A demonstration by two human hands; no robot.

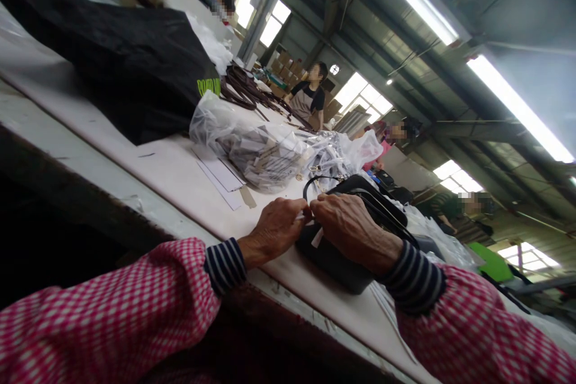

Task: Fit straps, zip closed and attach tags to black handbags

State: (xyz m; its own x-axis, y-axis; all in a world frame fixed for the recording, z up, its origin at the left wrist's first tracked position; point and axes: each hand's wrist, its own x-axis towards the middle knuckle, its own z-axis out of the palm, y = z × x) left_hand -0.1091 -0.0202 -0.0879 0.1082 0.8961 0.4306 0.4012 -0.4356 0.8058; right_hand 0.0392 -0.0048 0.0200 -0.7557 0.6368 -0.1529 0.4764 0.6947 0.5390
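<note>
A black handbag [335, 261] sits on the table in front of me, its thin strap looping up at the back. My left hand [279, 225] is closed at the near left side of the bag, fingers pinched around something small and whitish. Right beside it, my right hand [348, 228] is closed too, its fingertips meeting the left ones over the bag. A small white tag [317, 238] pokes out below the right fingers. What exactly lies between the fingertips is mostly hidden.
Clear plastic bags [265, 156] holding small pieces lie behind my hands. Flat card strips [220, 177] rest beside them. A large black bag [135, 60] covers the table's left part. Dark brown straps [245, 87] are heaped farther back. Other people [310, 96] are around the far tables.
</note>
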